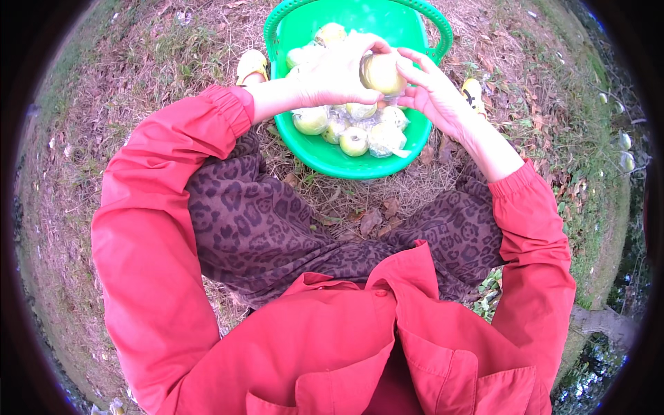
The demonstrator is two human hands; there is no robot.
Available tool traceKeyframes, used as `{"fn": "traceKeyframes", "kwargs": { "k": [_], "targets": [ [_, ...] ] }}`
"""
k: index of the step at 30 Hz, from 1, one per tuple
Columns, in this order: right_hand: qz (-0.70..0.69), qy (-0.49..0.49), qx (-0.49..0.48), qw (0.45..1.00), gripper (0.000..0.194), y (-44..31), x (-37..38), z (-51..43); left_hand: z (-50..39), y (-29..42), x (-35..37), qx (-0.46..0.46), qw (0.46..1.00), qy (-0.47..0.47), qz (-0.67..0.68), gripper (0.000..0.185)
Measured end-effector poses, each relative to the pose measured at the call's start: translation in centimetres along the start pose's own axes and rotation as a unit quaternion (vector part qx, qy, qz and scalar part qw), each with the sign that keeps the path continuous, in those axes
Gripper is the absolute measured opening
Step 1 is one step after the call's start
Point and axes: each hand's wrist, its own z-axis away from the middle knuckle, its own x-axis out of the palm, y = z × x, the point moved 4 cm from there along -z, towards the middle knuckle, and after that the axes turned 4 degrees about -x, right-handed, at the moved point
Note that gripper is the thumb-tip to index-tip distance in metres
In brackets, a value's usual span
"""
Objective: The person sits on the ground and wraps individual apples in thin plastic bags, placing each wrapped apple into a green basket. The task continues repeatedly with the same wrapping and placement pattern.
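Observation:
A yellow-green fruit, apple-like (383, 74), is held between my two hands above a green plastic basket (353, 168). My left hand (340, 70) curls around its left side, bright with glare. The fingers of my right hand (425, 85) touch its right side and underside, where some clear plastic film shows. Below, several similar fruits (354, 141) lie in the basket, many wrapped in clear plastic film. My left hand hides part of the pile.
The basket's handle (443, 31) arches at its far side. Dry grass and fallen leaves (371, 220) cover the ground. My yellow shoes (252, 65) stand either side of the basket. More pale fruits (626, 161) show at the far right, near branches.

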Motion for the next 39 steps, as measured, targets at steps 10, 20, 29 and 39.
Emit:
{"fn": "traceKeyframes", "kwargs": {
  "k": [10, 20, 29, 39],
  "targets": [
    [0.066, 0.001, -0.017, 0.998, 0.078, -0.1, 0.3, 0.3, 0.1, 1.7, 0.0, 0.071, 0.997, -0.021, -0.021, 0.083],
    [0.05, 0.05, -0.052, 0.996, 0.074, -0.5, -1.6, -0.3, 0.3, -1.4, -0.2, -0.039, 0.995, 0.016, 0.093, 0.068],
    [0.085, 0.097, -0.047, 0.991, 0.067, 0.2, -3.3, -0.5, 1.9, -6.1, 0.5, -0.361, 0.91, -0.022, 0.203, 0.036],
    [0.125, 0.104, -0.041, 0.986, 0.073, 0.6, -3.6, -0.4, 2.5, -7.8, 1.9, -0.46, 0.846, -0.077, 0.259, 0.034]
  ]
}}
